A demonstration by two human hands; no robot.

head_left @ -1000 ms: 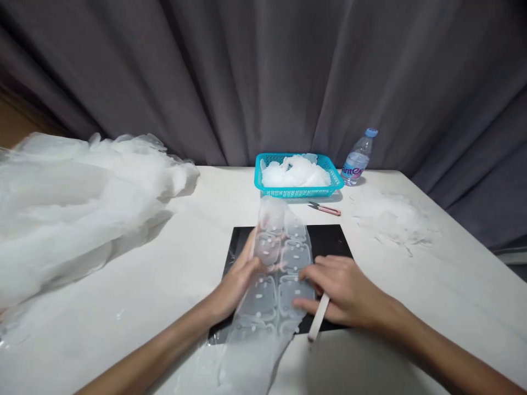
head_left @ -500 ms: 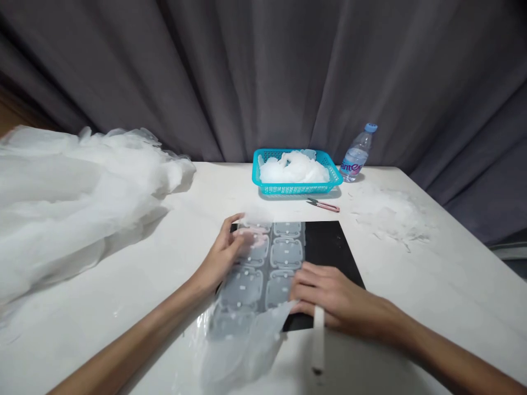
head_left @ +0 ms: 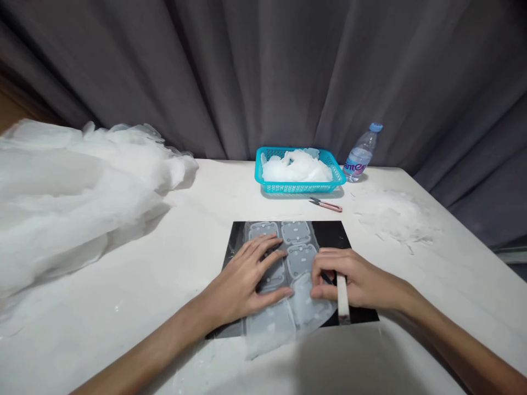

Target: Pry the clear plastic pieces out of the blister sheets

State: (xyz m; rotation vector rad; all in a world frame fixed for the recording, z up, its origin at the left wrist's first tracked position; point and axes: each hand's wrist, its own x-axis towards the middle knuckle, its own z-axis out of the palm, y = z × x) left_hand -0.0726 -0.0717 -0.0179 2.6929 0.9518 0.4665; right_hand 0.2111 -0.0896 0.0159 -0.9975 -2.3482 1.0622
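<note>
A translucent sheet (head_left: 300,260) with rounded-square outlines in two columns lies over a black board (head_left: 329,233). My left hand (head_left: 249,280) rests flat on its left column, fingers spread. My right hand (head_left: 354,277) is curled at the sheet's right side, thumb and fingertips close together at the sheet. A white stick-like tool (head_left: 342,299) with a dark end is held in that hand, pointing toward me; its other end is hidden by the fingers. Below the hands, a loose translucent piece (head_left: 272,332) reaches over the board's near edge.
A large heap of white sheer material (head_left: 82,197) covers the table's left. At the back stand a turquoise basket (head_left: 304,189) of white pieces and a water bottle (head_left: 360,159). Pink-handled thread snips (head_left: 326,205) lie before the basket; thin scraps (head_left: 401,216) are on the right.
My left hand has moved right and down and now lies flat on the sheet. My right hand has shifted right and slightly up with the white tool. The sheet sits flatter on the board.
</note>
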